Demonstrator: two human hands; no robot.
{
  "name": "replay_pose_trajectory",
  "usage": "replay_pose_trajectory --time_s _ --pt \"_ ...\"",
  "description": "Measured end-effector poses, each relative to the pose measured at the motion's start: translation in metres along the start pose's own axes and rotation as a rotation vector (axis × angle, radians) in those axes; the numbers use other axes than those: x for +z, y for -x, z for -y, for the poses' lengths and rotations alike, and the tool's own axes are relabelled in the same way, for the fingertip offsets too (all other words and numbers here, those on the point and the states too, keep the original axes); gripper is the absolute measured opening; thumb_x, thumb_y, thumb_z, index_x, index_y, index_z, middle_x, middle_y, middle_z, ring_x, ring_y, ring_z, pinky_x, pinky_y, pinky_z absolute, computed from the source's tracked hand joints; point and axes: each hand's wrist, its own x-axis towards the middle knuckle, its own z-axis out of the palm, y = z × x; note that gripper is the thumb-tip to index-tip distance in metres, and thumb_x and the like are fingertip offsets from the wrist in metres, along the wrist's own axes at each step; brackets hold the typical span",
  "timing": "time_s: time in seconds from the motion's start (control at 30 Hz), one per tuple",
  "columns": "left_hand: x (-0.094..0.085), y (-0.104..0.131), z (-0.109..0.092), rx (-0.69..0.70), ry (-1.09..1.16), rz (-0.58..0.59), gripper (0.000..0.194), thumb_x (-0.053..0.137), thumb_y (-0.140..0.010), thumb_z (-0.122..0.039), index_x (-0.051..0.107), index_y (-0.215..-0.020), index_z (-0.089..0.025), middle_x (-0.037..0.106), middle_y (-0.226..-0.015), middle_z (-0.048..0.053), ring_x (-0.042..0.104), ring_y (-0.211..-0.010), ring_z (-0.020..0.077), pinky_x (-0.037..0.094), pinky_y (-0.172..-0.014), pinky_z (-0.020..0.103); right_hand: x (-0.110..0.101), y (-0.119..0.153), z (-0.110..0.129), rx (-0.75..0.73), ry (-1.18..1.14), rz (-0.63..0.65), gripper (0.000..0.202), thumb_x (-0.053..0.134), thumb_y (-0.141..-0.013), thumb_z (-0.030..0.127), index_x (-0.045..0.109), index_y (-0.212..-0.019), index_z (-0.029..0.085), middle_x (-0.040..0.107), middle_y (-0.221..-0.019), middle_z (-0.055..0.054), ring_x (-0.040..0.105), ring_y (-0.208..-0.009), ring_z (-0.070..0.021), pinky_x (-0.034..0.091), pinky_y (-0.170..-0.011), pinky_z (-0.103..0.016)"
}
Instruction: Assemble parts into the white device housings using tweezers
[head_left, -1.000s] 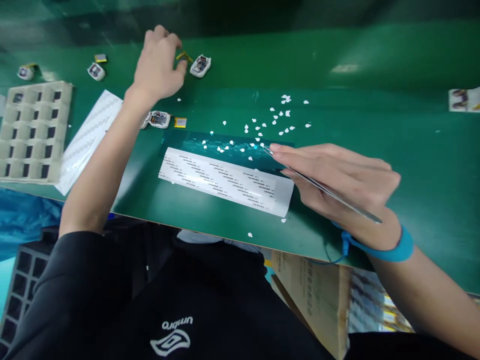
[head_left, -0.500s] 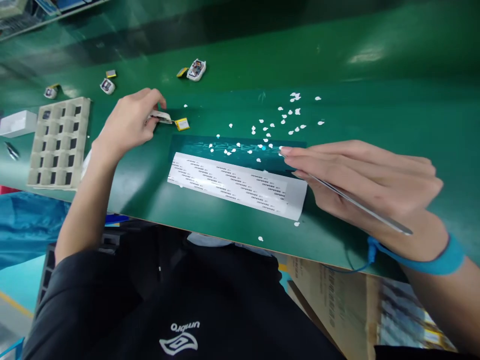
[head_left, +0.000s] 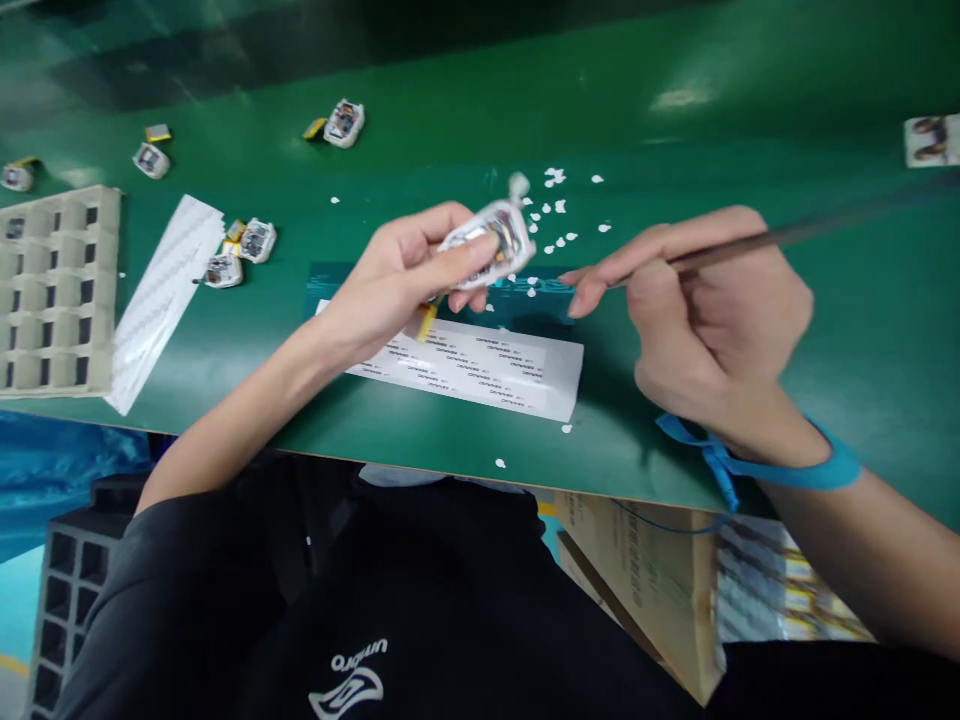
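Right now I am watching the left hand (head_left: 401, 275) holding a small white device (head_left: 491, 240) up above the green table (head_left: 750, 160), fingers and thumb closing around its lower end, with a small yellow piece (head_left: 425, 322) hanging just beneath the palm. Its open face, showing electronics inside, is tilting toward the camera. The right hand (head_left: 705, 330) is sitting close by on the right, fingers curling around thin metal tweezers (head_left: 780, 235), whose long shaft is running off toward the far right; their tips are hiding behind the forefinger, so I cannot tell whether they are pinching anything. A blue wrist strap (head_left: 795, 465) is circling that wrist.

Beneath both hands a white printed strip (head_left: 495, 370) is lying flat on the table, and small white flecks (head_left: 559, 205) are lying scattered just beyond it. Further left, two more small devices (head_left: 240, 255) are resting beside a second white sheet (head_left: 161, 295), and a grey compartment tray (head_left: 52, 290) is sitting at the table's left edge. Another device (head_left: 343, 122) is lying well apart near the far side.
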Motion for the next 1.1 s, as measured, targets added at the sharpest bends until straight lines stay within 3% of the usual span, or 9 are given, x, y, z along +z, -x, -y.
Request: replay_pose_trajectory --time_s 0.07,0.17,0.27,0.33,0.47,0.63,0.83,0.93,1.1 --pt "0.021 0.008 -0.001 -0.075 0.013 0.135 0.045 0.094 -0.081 -0.058 0.067 -0.081 -0.022 0.074 -0.078 0.0 0.08 -0.065 0.0199 0.065 -0.06 0.031 0.001 0.003 -0.002 0.09 0.002 -0.024 0.019 0.054 -0.113 0.038 0.069 -0.11 0.027 0.062 -0.069 0.002 0.06 -0.055 -0.0138 0.053 -0.055 -0.03" --pt "0.034 0.019 0.0 -0.087 0.016 0.282 0.04 0.089 -0.087 -0.056 0.068 -0.085 -0.022 0.075 -0.075 0.001 0.072 -0.048 0.0162 0.056 -0.047 0.027 -0.002 0.006 -0.002 0.107 0.07 0.068 0.031 0.053 -0.112 0.054 0.068 -0.117 0.027 0.048 -0.062 0.005 0.044 -0.048 -0.0133 0.042 -0.047 -0.03" --pt "0.037 0.027 0.006 -0.024 -0.027 0.192 0.035 0.083 -0.093 -0.056 0.072 -0.091 -0.023 0.067 -0.062 -0.001 0.059 -0.038 0.0129 0.045 -0.039 0.026 -0.005 0.005 0.002 0.017 0.198 0.13 0.025 0.061 -0.107 0.051 0.071 -0.104 0.028 0.05 -0.061 0.005 0.05 -0.051 -0.0152 0.046 -0.049 -0.031" --pt "0.037 0.031 0.011 0.031 -0.082 0.083 0.028 0.08 -0.097 -0.052 0.076 -0.097 -0.025 0.062 -0.058 -0.003 0.053 -0.039 0.012 0.041 -0.039 0.027 -0.006 0.005 0.003 -0.051 0.253 0.166 0.018 0.063 -0.106 0.041 0.072 -0.097 0.029 0.062 -0.068 0.002 0.061 -0.058 -0.0161 0.052 -0.054 -0.032" --pt "0.037 0.038 0.017 0.056 -0.144 -0.015 0.022 0.073 -0.102 -0.048 0.077 -0.107 -0.026 0.061 -0.059 -0.003 0.054 -0.045 0.0144 0.043 -0.045 0.028 -0.007 0.007 0.005 -0.129 0.264 0.233 0.008 0.069 -0.104 0.03 0.075 -0.109 0.03 0.079 -0.095 0.0 0.075 -0.075 -0.0167 0.06 -0.063 -0.031" --pt "0.037 0.042 0.022 0.077 -0.204 -0.053 0.026 0.067 -0.105 -0.048 0.076 -0.115 -0.027 0.062 -0.065 -0.002 0.055 -0.047 0.0153 0.046 -0.05 0.03 -0.006 0.011 0.015 -0.06 0.464 0.269 0.014 0.068 -0.106 0.03 0.077 -0.117 0.031 0.083 -0.101 -0.002 0.078 -0.078 -0.0171 0.058 -0.059 -0.029" --pt "0.038 0.044 0.023 0.182 -0.389 -0.054 0.024 0.063 -0.106 -0.04 0.075 -0.122 -0.027 0.061 -0.059 -0.004 0.059 -0.05 0.0176 0.053 -0.061 0.032 0.004 0.016 0.014 -0.171 0.37 0.2 0.015 0.07 -0.103 0.015 0.072 -0.115 0.023 0.082 -0.101 -0.002 0.077 -0.081 -0.0139 0.054 -0.057 -0.024" --pt "0.038 0.042 0.022 0.243 -0.463 -0.072 0.022 0.063 -0.105 -0.034 0.076 -0.121 -0.026 0.063 -0.059 -0.004 0.059 -0.051 0.0175 0.05 -0.059 0.032 0.008 0.018 0.011 -0.186 0.352 0.213 0.014 0.069 -0.102 0.009 0.071 -0.109 0.02 0.081 -0.099 -0.002 0.077 -0.078 -0.0133 0.049 -0.053 -0.024" --pt "0.037 0.039 0.019 0.37 -0.515 -0.145 0.02 0.06 -0.105 -0.026 0.078 -0.114 -0.022 0.062 -0.059 -0.004 0.049 -0.041 0.0123 0.036 -0.046 0.031 0.005 0.016 0.01 -0.165 0.361 0.184 0.016 0.073 -0.103 0.017 0.072 -0.117 0.026 0.083 -0.099 0.001 0.08 -0.08 -0.0149 0.052 -0.054 -0.025"
